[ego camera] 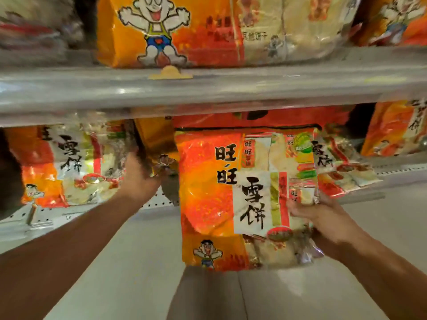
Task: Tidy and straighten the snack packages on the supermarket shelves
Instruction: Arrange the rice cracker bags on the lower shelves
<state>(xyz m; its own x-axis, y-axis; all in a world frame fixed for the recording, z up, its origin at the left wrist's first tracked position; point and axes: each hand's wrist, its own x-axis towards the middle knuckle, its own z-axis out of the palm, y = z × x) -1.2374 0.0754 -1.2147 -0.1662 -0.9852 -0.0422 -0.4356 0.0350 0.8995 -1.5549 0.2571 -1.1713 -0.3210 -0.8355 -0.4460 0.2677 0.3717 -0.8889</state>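
Your right hand grips the front rice-cracker bag, pulled clear of the lower shelf, your left hand clasps a bag behind, and a neighbouring bag lies tilted, so most straightening remains.

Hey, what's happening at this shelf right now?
A person is tidying snack bags. Their right hand grips a large orange-and-white rice cracker bag by its right edge, holding it out in front of the lower grey metal shelf. Their left hand reaches into that shelf, touching a yellow-orange bag standing there.
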